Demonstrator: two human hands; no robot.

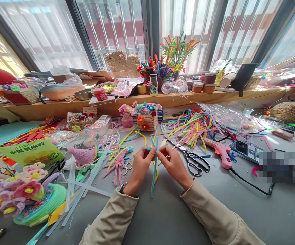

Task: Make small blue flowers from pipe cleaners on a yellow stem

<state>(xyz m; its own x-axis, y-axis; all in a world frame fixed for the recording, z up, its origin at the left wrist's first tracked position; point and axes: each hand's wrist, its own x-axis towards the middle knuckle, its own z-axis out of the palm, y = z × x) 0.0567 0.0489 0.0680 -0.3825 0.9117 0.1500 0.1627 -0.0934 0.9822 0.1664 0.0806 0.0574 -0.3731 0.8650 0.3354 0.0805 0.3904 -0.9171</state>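
Observation:
Light blue pipe cleaners (153, 180) cross one another between my two hands above the grey table. My left hand (142, 166) pinches them at the crossing, thumb against fingers. From the other side my right hand (174, 165) grips the same crossing with its fingertips. One long end hangs down toward me, while shorter ends stick up and out to the sides. Behind them lies a yellow pipe cleaner (156, 175), partly hidden. Large black-handled scissors (194, 161) rest just right of my right hand, and small scissors (126, 168) lie left of my left hand.
A pink glue gun (221, 153) with a black cord lies at the right, near a phone (245, 149). Loose pipe cleaners (190, 127) heap up behind. Clear glue sticks (86, 183) and fuzzy flowers (22, 190) are on the left. A decorated basket (146, 121) stands ahead, below a crowded ledge.

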